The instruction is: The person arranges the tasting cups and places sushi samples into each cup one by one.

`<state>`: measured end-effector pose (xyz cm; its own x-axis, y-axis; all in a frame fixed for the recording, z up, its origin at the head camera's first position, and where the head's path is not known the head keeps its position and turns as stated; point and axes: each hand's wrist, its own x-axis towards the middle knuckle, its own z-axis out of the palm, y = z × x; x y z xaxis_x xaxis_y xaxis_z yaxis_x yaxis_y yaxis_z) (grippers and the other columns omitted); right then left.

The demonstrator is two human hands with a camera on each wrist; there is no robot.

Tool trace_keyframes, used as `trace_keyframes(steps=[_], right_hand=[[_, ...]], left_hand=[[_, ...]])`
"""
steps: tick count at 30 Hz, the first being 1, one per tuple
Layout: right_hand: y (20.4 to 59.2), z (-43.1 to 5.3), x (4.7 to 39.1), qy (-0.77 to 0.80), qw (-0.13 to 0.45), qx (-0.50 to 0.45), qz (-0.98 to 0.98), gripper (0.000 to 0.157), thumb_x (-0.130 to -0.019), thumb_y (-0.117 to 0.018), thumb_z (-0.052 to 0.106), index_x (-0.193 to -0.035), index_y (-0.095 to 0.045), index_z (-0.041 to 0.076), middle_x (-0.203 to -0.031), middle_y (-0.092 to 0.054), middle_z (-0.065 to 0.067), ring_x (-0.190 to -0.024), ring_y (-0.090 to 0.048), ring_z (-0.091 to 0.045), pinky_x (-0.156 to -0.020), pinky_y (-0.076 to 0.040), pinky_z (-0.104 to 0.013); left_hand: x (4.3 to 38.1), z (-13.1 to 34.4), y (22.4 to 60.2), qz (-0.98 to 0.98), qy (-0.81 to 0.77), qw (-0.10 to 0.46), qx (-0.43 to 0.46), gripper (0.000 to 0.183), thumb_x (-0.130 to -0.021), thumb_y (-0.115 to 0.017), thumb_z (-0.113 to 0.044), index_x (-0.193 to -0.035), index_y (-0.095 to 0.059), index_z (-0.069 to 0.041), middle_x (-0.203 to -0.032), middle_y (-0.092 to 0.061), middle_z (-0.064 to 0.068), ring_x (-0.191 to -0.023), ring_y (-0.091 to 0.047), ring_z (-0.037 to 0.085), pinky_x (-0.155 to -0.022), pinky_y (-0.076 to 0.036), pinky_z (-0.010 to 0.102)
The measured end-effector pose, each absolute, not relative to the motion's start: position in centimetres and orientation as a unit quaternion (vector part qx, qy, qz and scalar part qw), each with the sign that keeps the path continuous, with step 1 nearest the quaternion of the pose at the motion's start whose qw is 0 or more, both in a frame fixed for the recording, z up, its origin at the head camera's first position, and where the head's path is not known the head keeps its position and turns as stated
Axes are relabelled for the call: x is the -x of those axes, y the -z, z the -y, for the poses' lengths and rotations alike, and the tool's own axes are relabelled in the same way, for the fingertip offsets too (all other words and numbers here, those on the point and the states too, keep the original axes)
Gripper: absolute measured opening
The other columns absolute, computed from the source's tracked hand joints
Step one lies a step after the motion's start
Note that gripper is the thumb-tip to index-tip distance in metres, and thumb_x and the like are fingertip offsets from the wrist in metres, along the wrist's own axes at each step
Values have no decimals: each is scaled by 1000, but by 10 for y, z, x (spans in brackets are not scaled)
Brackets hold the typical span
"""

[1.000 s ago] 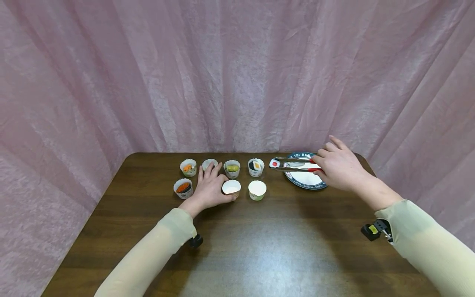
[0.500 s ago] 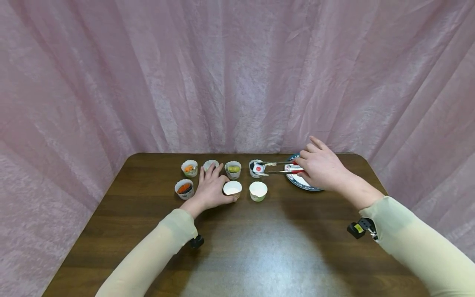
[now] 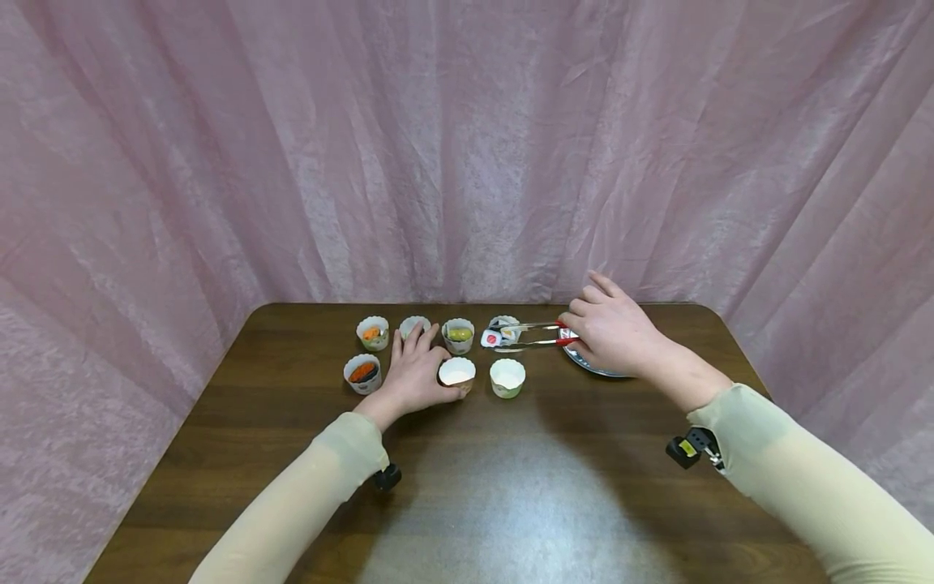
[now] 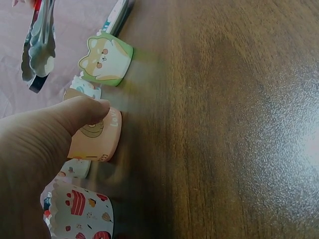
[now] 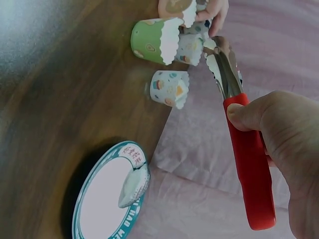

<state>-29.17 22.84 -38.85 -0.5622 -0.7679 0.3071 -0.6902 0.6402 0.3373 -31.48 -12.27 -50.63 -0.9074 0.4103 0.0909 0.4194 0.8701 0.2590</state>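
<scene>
My left hand (image 3: 416,377) holds a peach paper cup (image 4: 97,142), thumb against its near side. Its other fingers reach toward a back-row cup (image 3: 414,324), partly hiding it. My right hand (image 3: 616,331) grips tongs (image 5: 251,164) by their red handles. Between the tong tips is a small white piece with a red centre (image 3: 491,340), above the back row. Just behind it stands a cup (image 3: 512,323) with a white and yellow piece inside. A green paper cup (image 4: 107,59) with a dog face stands to the right of the peach one.
Cups with orange pieces (image 3: 373,333), orange-red and black pieces (image 3: 362,373) and a green-yellow piece (image 3: 459,335) stand nearby. A blue-rimmed plate (image 5: 82,199) at the right carries a whitish object (image 5: 134,186). Pink curtain (image 3: 467,162) hangs behind the table.
My right hand has moved left with the tongs, carrying the white and red piece from beside the plate to the back-row cups. My left hand stays on the peach cup.
</scene>
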Motion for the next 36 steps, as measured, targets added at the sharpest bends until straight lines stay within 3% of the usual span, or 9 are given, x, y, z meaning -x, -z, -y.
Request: trace_keyframes(steps=[15, 25, 36], right_hand=[[396, -202, 295, 84, 217, -437, 869, 30, -78, -82, 23, -102, -74, 8, -94, -69, -4, -99, -58, -31, -118, -25, -58], [400, -187, 300, 91, 203, -447, 866, 31, -80, -82, 24, -106, -76, 10, -95, -70, -3, -101, -57, -29, -119, -23, -58], [402, -176, 302, 109, 198, -457, 860, 26, -78, -83, 26, -97, -73, 13, -93, -68, -1, -100, -57, -28, -122, -17, -56]], left_hand=[[315, 122, 506, 968, 129, 27, 213, 58, -72, -84, -61, -112, -72, -20, -165, -28, 16, -154, -9, 40, -117, -1, 69], [313, 122, 504, 968, 133, 22, 211, 59, -73, -84, -61, -113, -72, -20, -165, -27, 16, -154, -9, 40, -118, 0, 69], [316, 121, 507, 968, 138, 24, 210, 58, -72, -85, -60, -109, -72, -19, -165, -28, 17, -154, -9, 40, -118, 2, 68]])
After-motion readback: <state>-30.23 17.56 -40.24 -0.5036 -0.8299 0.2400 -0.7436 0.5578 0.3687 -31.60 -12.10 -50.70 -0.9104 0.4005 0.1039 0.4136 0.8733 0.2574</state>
